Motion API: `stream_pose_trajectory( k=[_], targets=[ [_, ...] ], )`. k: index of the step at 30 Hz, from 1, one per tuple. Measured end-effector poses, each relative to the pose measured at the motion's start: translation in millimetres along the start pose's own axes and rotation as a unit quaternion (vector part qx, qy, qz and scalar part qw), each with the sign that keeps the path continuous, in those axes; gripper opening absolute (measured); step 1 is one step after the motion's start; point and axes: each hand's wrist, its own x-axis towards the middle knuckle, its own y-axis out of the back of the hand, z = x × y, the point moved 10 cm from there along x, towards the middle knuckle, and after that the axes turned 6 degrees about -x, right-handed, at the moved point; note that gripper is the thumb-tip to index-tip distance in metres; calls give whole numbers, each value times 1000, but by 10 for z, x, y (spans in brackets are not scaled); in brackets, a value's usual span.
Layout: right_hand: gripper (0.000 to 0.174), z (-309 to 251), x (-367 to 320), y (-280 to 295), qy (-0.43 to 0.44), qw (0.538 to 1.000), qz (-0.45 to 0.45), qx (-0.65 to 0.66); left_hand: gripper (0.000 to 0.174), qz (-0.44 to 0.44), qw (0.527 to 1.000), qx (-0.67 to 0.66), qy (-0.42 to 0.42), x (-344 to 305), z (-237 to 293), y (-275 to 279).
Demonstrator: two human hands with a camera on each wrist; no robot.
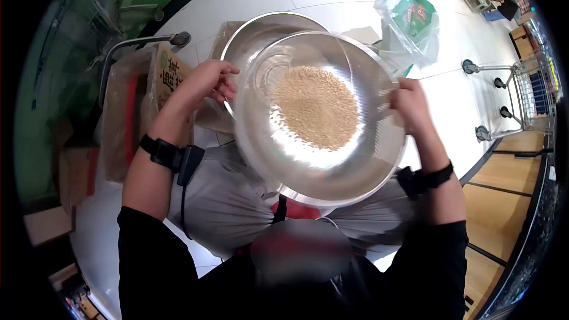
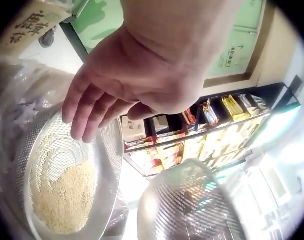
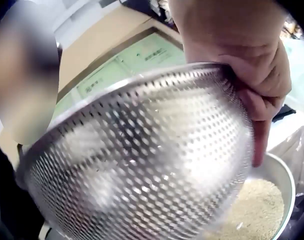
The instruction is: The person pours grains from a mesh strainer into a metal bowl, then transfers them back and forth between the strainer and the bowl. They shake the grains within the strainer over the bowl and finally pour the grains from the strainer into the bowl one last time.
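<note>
Your right hand (image 1: 410, 104) is clamped on the sieve's (image 1: 261, 148) rim; your left hand (image 1: 214, 82) is open, fingers loosely bent, just beside the opposite rim. Pale grain (image 1: 317, 106) shows within the sieve's outline, between your hands; the right wrist view shows grain in the bowl (image 1: 252, 32) partly under it. You seem to be sifting; the next move likely calls for keeping the sieve over that bowl and steadying its left side. Beyond sits a plastic bag (image 1: 409, 24).
</note>
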Motion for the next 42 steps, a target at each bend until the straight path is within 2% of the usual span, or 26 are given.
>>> stream_pose_trajectory(
  k=[1,3,4,6,7,9,12,13,14,16,21,22,24,25,26,27,28,30,32,33,34,35,37,38,40,42],
  targets=[
    [23,-193,-133,22,-79,994,-45,67,32,2,998,-22,61,22,-135,44],
    [22,-141,61,32,-9,999,3,-32,32,-15,991,-36,127,58,-346,49],
    [20,-149,134,-99,45,993,32,-105,32,-16,992,-37,123,56,-347,13],
    [20,-275,-97,-376,27,992,-32,-118,35,-20,999,9,26,72,-158,-22],
    [23,-209,-85,-262,15,995,-28,-92,36,2,993,-7,115,94,-311,81],
    [32,-94,-20,-20,-43,999,-32,5,36,3,994,-13,112,48,-264,94],
    [26,-494,-96,-263,61,986,13,-154,36,-20,992,19,124,127,-335,-21],
    [25,-424,-103,-244,57,984,3,-169,36,-11,993,28,114,124,-299,0],
    [24,-267,-53,-99,54,987,7,-150,36,1,994,32,105,124,-273,50],
    [23,-168,-19,139,-41,999,-1,-5,37,4,995,14,100,134,-217,100],
    [25,-429,-91,-134,95,986,13,-137,37,-25,995,6,94,137,-215,-39],
    [26,-364,-88,9,57,988,11,-141,36,-6,994,14,105,143,-248,49],
    [27,-339,-36,193,-20,1000,10,7,36,-6,995,9,102,156,-238,142],
    [28,-517,-21,165,69,997,42,20,37,-16,995,4,103,141,-265,121],
    [26,-514,52,65,101,991,55,-67,37,-30,994,2,101,146,-260,58],
    [24,-529,11,-89,83,991,26,-102,36,-33,998,-40,22,155,-150,-36],
    [23,-518,-43,-207,65,989,-3,-134,36,-39,998,-36,18,170,-112,-38],
    [21,-444,-57,23,68,992,14,-108,36,13,994,-2,104,174,-250,145],
    [25,-352,-23,183,-22,999,-9,37,38,8,995,-14,97,77,-147,119],
    [25,-380,49,147,36,999,14,28,39,-13,998,-4,68,91,-122,64],
    [24,-504,48,48,92,990,54,-88,42,-34,999,6,35,71,-32,-30],
    [24,-479,23,-61,86,990,34,-105,37,-7,1000,-24,-19,-24,95,-53],
    [22,-409,-75,-33,69,993,3,-97,37,7,999,-18,34,23,-8,38],
    [24,-163,-2,139,-3,999,0,-52,36,19,996,-12,87,61,-120,110],
    [27,-353,-45,265,-38,998,12,50,36,4,996,-3,87,166,-164,164],
    [26,-529,-19,65,77,993,53,-71,40,-45,995,29,83,196,-200,56]
  ],
)
